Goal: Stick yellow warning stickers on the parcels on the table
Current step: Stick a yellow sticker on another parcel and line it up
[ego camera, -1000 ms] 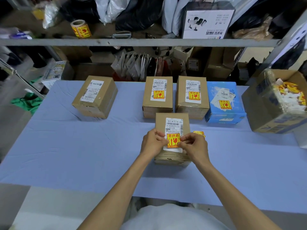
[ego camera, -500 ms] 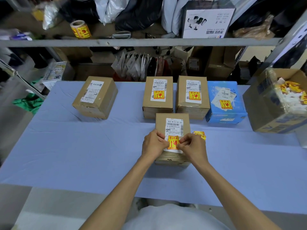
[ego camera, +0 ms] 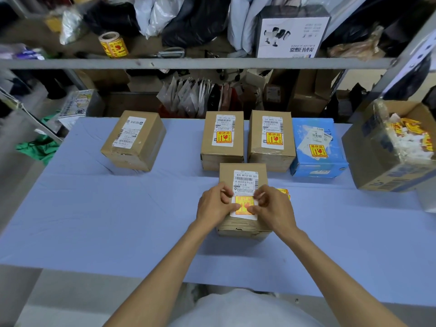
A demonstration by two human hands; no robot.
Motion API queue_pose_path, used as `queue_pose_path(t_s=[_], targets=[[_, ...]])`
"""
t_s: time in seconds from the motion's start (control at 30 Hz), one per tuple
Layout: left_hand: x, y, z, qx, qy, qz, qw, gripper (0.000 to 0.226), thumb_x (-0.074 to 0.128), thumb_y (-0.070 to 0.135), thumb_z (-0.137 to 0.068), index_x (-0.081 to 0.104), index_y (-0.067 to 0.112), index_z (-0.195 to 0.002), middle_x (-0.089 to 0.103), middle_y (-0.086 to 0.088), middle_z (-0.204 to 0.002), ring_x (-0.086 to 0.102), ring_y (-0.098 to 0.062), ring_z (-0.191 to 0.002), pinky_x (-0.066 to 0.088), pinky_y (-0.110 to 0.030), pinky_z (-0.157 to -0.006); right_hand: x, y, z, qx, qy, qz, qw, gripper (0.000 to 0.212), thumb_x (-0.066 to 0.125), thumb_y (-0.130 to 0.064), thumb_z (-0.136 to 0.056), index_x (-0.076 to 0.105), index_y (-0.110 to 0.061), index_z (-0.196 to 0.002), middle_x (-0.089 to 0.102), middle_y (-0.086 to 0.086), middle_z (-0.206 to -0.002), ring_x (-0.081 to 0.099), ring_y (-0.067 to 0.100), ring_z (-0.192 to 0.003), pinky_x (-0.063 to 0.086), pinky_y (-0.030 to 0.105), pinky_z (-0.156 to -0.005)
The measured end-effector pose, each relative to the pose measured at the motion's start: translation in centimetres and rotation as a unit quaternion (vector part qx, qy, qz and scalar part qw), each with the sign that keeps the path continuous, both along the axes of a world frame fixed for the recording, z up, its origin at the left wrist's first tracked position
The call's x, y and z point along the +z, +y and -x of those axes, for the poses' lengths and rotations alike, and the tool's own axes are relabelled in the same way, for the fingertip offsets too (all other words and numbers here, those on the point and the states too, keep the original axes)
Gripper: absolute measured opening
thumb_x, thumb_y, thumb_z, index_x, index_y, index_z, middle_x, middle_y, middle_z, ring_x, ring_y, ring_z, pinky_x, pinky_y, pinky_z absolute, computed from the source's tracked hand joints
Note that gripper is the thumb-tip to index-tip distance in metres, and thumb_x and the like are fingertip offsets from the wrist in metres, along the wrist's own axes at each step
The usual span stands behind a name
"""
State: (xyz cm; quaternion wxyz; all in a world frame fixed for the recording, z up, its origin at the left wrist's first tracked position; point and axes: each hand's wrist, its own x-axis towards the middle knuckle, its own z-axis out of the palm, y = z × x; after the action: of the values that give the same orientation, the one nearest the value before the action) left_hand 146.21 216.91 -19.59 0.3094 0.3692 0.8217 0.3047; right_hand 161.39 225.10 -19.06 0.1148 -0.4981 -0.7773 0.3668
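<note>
A brown parcel (ego camera: pixel 226 172) with a white shipping label lies on the blue table (ego camera: pixel 94 220) right in front of me. A yellow warning sticker (ego camera: pixel 244 206) sits on the lower part of that label. My left hand (ego camera: pixel 213 208) pinches its left edge and my right hand (ego camera: pixel 274 208) its right edge, thumbs on top and fingers curled. Behind stand two brown parcels (ego camera: pixel 221 156) (ego camera: pixel 271 159) and a blue parcel (ego camera: pixel 316 161), each with a yellow sticker. A brown parcel (ego camera: pixel 151 142) at the far left has only a white label.
More yellow stickers (ego camera: pixel 284 192) lie on the table just behind my right hand. An open carton (ego camera: pixel 377 161) of sticker scraps stands at the right edge. A sticker roll (ego camera: pixel 113 44) sits on the shelf above a grey rail (ego camera: pixel 188 63).
The sticker has come down a little onto the lower part of the label, and both hands have closed in over its edges. The parcels have stayed put.
</note>
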Motion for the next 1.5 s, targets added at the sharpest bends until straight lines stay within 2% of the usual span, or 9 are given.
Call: queue_pose_path(t_s=[0.1,0.2,0.5,0.67,0.83,0.93,1.07,1.3,1.5], targets=[[-0.3,-0.1,-0.5,-0.030,0.004,-0.038,0.999,0.016,0.080,0.026,-0.070,0.067,0.032,-0.078,0.060,0.011,-0.061,0.057,-0.002,-0.061,0.046,-0.024,-0.060,-0.2,-0.5,0.3,0.099,-0.024,-0.039,0.994,0.032,0.076,-0.031,-0.077,0.071,-0.034,-0.109,0.053,-0.006,-0.080,0.051,0.012,-0.074,0.036,0.025,-0.057],[-0.4,-0.3,-0.3,-0.019,0.004,-0.040,0.999,0.011,0.079,0.031,-0.071,0.070,0.033,-0.076,0.062,0.011,-0.062,0.058,-0.003,-0.063,0.045,-0.023,-0.059,-0.3,-0.5,0.2,0.110,-0.055,-0.059,0.991,0.035,0.071,-0.040,-0.081,0.068,-0.035,-0.116,0.049,-0.005,-0.081,0.046,0.010,-0.076,0.029,0.025,-0.056],[-0.2,-0.4,0.5,0.014,0.002,-0.017,1.000,0.013,0.081,0.033,-0.068,0.068,0.031,-0.067,0.061,0.013,-0.058,0.056,-0.003,-0.061,0.042,-0.024,-0.059,-0.6,-0.4,-0.7,-0.053,0.030,0.003,0.998,0.015,0.080,-0.036,-0.072,0.076,-0.030,-0.086,0.061,-0.010,-0.077,0.059,0.014,-0.082,0.035,0.029,-0.059],[-0.3,-0.2,0.3,0.012,-0.013,-0.018,1.000,0.013,0.080,0.029,-0.070,0.068,0.027,-0.069,0.059,0.010,-0.059,0.054,-0.006,-0.060,0.045,-0.028,-0.063,-0.2,-1.4,0.8,-0.082,0.007,-0.003,0.997,0.031,0.084,-0.047,-0.060,0.065,-0.029,-0.076,0.061,-0.014,-0.069,0.056,0.004,-0.069,0.030,0.023,-0.053],[-0.3,-0.3,0.5,0.011,-0.043,-0.022,0.999,0.011,0.080,0.024,-0.071,0.069,0.021,-0.073,0.056,0.008,-0.057,0.052,-0.006,-0.058,0.045,-0.027,-0.062,0.1,-0.4,0.9,-0.152,0.043,0.084,0.984,0.020,0.081,-0.022,-0.069,0.061,-0.021,-0.069,0.063,-0.010,-0.068,0.061,0.014,-0.072,0.044,0.030,-0.061],[0.1,0.0,0.4,0.005,-0.072,-0.027,0.997,0.007,0.067,0.009,-0.080,0.068,0.015,-0.085,0.057,0.004,-0.070,0.053,-0.006,-0.066,0.045,-0.024,-0.066,0.4,-0.1,1.1,-0.154,0.047,0.087,0.983,0.016,0.077,-0.012,-0.070,0.063,-0.019,-0.071,0.064,-0.006,-0.069,0.061,0.015,-0.072,0.047,0.032,-0.065],[1.7,0.3,0.9,-0.012,-0.190,-0.038,0.981,0.029,0.036,0.000,-0.095,0.051,0.013,-0.116,0.055,-0.002,-0.114,0.056,-0.014,-0.106,0.047,-0.026,-0.090,0.7,-0.5,1.6,-0.128,0.097,0.062,0.985,0.008,0.068,-0.009,-0.080,0.065,-0.016,-0.082,0.064,-0.001,-0.074,0.060,0.013,-0.072,0.046,0.025,-0.059],[3.1,1.4,0.7,0.009,-0.229,-0.103,0.968,0.019,0.040,0.012,-0.102,0.056,0.007,-0.111,0.066,-0.008,-0.107,0.069,-0.018,-0.094,0.053,-0.028,-0.089,3.6,-1.0,2.7,-0.031,0.206,0.002,0.978,0.014,0.074,-0.013,-0.077,0.067,-0.020,-0.087,0.063,-0.009,-0.071,0.059,0.000,-0.066,0.043,0.010,-0.055],[3.8,2.3,0.0,0.052,-0.254,-0.159,0.953,0.018,0.056,0.013,-0.095,0.072,0.005,-0.097,0.073,-0.009,-0.090,0.072,-0.018,-0.084,0.057,-0.022,-0.077,5.2,-0.4,3.3,0.029,0.183,-0.077,0.980,0.010,0.075,-0.010,-0.080,0.069,-0.015,-0.086,0.064,-0.006,-0.081,0.061,0.003,-0.073,0.049,0.012,-0.064]])
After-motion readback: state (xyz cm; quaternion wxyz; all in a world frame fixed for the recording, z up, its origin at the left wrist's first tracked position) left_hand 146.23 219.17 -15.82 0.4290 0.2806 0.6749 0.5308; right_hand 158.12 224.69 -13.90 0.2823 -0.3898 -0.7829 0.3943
